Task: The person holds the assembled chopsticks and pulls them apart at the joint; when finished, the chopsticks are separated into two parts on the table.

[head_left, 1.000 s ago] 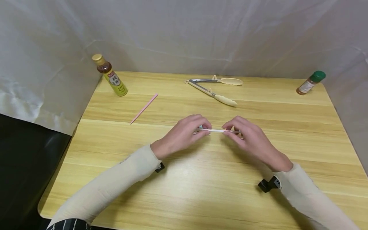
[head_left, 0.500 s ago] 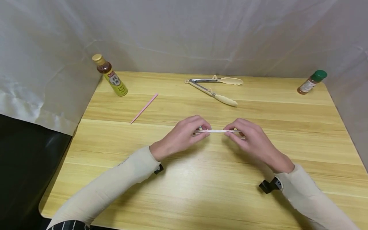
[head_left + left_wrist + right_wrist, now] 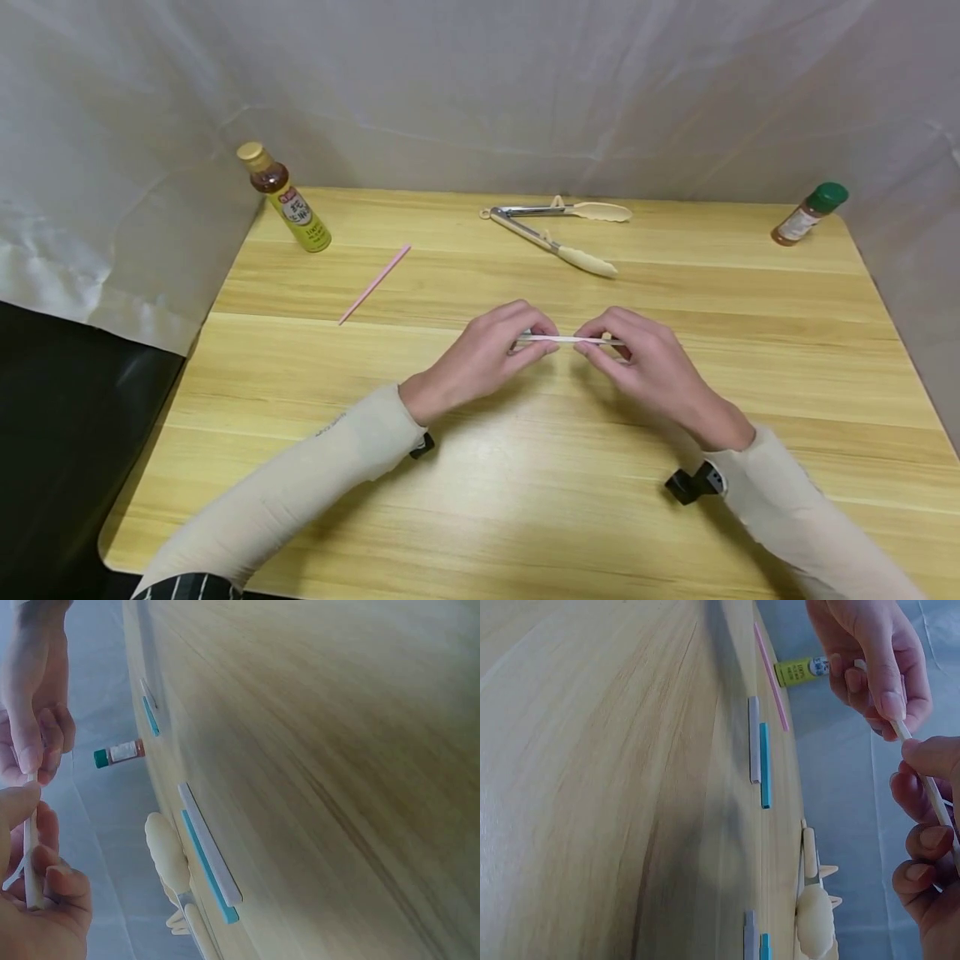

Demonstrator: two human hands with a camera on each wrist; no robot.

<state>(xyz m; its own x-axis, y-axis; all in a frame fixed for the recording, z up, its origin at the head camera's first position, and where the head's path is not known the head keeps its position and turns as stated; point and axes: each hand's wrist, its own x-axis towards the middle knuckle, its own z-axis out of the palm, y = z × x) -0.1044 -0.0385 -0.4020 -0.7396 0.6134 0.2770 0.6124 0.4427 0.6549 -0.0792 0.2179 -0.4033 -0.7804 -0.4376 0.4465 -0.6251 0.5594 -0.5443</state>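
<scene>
In the head view, my left hand (image 3: 487,350) and my right hand (image 3: 648,354) face each other over the middle of the table. Thumb and fingers of each pinch the same thin off-white stick (image 3: 566,339), with fingertips close together. Most of its length is hidden behind the fingers there. The left wrist view shows the stick (image 3: 31,832) running through both hands, and a thin pale curved strand (image 3: 16,876) by the left fingers. Beneath the hands lie a whitish strip (image 3: 754,739) and a blue strip (image 3: 765,765) side by side, with a similar pair (image 3: 150,712) farther right.
A pink stick (image 3: 375,284) lies left of the hands. Cream-tipped tongs (image 3: 551,237) lie spread at the back. A yellow-labelled bottle (image 3: 300,208) stands at back left, a small green-capped bottle (image 3: 810,214) at back right. Grey cloth (image 3: 480,100) hangs behind the table.
My two hands have drawn slightly closer together along the off-white stick, narrowing the gap between their fingertips. The other things on the table have not moved.
</scene>
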